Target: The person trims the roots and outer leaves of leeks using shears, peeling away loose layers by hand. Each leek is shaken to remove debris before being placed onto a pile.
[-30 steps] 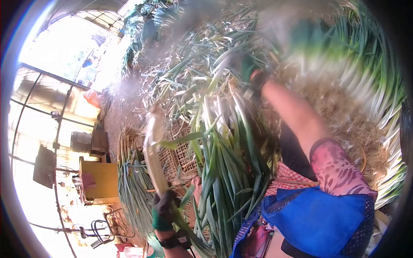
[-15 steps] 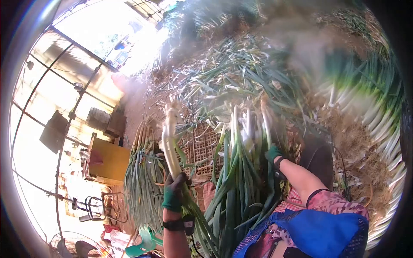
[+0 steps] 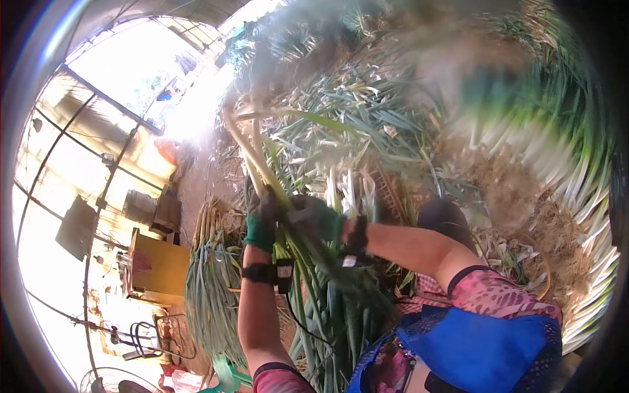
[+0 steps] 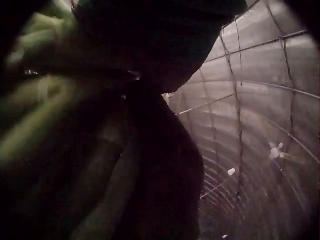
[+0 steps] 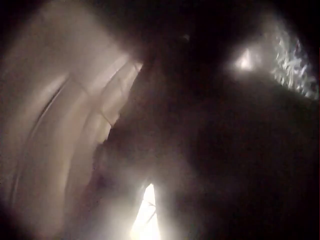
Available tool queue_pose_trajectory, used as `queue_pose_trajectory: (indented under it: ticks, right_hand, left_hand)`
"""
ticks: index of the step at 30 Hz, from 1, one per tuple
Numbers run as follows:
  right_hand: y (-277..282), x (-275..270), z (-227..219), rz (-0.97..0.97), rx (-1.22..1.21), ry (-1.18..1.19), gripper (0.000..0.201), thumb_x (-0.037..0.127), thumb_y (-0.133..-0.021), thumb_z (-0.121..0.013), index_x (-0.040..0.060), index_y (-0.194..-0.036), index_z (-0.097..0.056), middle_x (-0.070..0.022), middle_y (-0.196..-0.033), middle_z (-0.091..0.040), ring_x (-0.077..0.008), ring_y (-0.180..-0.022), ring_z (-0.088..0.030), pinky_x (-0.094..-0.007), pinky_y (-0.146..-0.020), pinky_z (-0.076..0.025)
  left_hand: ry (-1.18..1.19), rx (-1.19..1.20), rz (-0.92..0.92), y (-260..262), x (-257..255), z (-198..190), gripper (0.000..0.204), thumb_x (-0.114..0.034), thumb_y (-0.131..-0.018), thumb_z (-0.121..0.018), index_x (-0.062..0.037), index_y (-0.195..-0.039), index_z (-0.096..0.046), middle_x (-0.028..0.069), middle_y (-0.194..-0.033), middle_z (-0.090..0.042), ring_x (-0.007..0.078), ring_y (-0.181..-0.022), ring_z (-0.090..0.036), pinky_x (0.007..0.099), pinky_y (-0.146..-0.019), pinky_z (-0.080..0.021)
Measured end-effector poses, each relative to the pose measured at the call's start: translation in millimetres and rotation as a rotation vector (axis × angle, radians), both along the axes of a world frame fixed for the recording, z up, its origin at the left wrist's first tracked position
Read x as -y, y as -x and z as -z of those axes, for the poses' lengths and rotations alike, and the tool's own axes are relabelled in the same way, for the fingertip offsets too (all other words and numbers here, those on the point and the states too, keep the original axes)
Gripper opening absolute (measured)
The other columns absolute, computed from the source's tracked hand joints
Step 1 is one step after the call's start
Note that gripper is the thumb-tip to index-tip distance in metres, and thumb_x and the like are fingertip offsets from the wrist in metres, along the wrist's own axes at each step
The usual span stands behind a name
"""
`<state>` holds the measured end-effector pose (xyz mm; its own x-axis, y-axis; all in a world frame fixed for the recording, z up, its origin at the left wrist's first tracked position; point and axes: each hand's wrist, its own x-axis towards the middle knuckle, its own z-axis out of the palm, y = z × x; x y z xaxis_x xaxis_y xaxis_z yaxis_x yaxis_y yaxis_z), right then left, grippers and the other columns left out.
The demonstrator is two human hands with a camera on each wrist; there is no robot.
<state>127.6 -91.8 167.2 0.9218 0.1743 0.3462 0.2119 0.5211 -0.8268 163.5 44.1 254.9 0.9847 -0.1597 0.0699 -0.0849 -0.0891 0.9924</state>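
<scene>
In the head view my gloved left hand point(image 3: 262, 219) grips a few long green onions point(image 3: 259, 157), pale root ends up and leaves hanging below. My right hand point(image 3: 320, 217), in a green glove, is right beside it and grips a green onion whose blurred leaves point(image 3: 341, 272) slant down to the right. Below both hands lies a pile of green onions point(image 3: 321, 321), white ends away from me. Stalks point(image 4: 35, 120) fill the left of the dark left wrist view. The right wrist view is mostly dark, and its hand's fingers are hidden.
A second bunch of green onions point(image 3: 213, 288) lies at the left, near a yellow box point(image 3: 157, 267). Loose leaves point(image 3: 367, 105) litter the ground ahead. A long row of green onions point(image 3: 524, 137) curves along the right. Part of a crate point(image 3: 386, 193) shows behind the pile.
My right hand has come from the pile's right side to my left hand, bringing a green onion. The left hand has risen, still holding its onions, which now tilt left.
</scene>
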Motion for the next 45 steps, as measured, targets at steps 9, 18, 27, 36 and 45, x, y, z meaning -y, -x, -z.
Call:
queue_pose_trajectory:
  ticks: [9, 18, 27, 36, 45]
  right_hand:
    - [73.4, -55.1, -78.9, 0.187, 0.167, -0.085, 0.043, 0.027, -0.098, -0.058, -0.0017, -0.128, -0.049, -0.0118, -0.117, -0.063, -0.0168, -0.103, -0.058, -0.035, -0.088, -0.05]
    - [56.1, 149.8, -120.4, 0.857, 0.218, 0.397, 0.046, 0.04, -0.094, -0.062, -0.0019, -0.112, -0.057, -0.0087, -0.099, -0.061, -0.0161, -0.092, -0.06, -0.035, -0.076, -0.051]
    - [68.0, 117.8, -124.3, 0.045, 0.0, 0.516, 0.048, 0.046, -0.093, -0.062, -0.0002, -0.105, -0.062, -0.0046, -0.074, -0.063, -0.0171, -0.065, -0.062, -0.0315, -0.059, -0.051]
    - [10.4, 318.8, -75.0, 1.223, 0.352, 0.646, 0.034, 0.038, -0.101, -0.047, 0.0099, -0.089, -0.063, 0.0028, -0.07, -0.053, -0.0102, -0.062, -0.049, -0.0264, -0.059, -0.043]
    - [40.9, 199.1, -55.1, 0.308, 0.048, 0.626, 0.033, 0.038, -0.098, -0.057, 0.0062, -0.1, -0.063, 0.0031, -0.075, -0.056, -0.0074, -0.065, -0.052, -0.0245, -0.057, -0.045]
  left_hand:
    - [-0.635, 0.419, 0.153, 26.7, 14.5, -97.7, 0.036, -0.013, -0.087, -0.072, -0.0005, -0.118, -0.059, 0.005, -0.099, -0.065, 0.0125, -0.083, -0.061, 0.0278, -0.071, -0.052]
    - [-0.339, -0.153, 0.348, 123.2, -22.9, -86.1, 0.047, -0.008, -0.08, -0.076, 0.0006, -0.121, -0.055, 0.0052, -0.088, -0.066, 0.0127, -0.074, -0.063, 0.0273, -0.067, -0.053]
    - [-0.374, -0.23, 0.412, 118.9, -9.3, -63.6, 0.046, -0.009, -0.079, -0.075, 0.0015, -0.12, -0.056, 0.0095, -0.088, -0.068, 0.018, -0.075, -0.067, 0.0318, -0.067, -0.055]
    - [-0.364, -0.35, 0.404, 135.0, -67.7, -26.6, 0.045, -0.009, -0.076, -0.079, 0.0005, -0.115, -0.061, 0.0043, -0.087, -0.067, 0.0128, -0.075, -0.064, 0.0289, -0.069, -0.054]
    - [-0.298, -0.482, 0.482, 121.5, -36.6, -8.2, 0.043, -0.012, -0.077, -0.079, 0.0007, -0.113, -0.061, 0.0078, -0.09, -0.069, 0.0161, -0.076, -0.068, 0.0297, -0.071, -0.056]
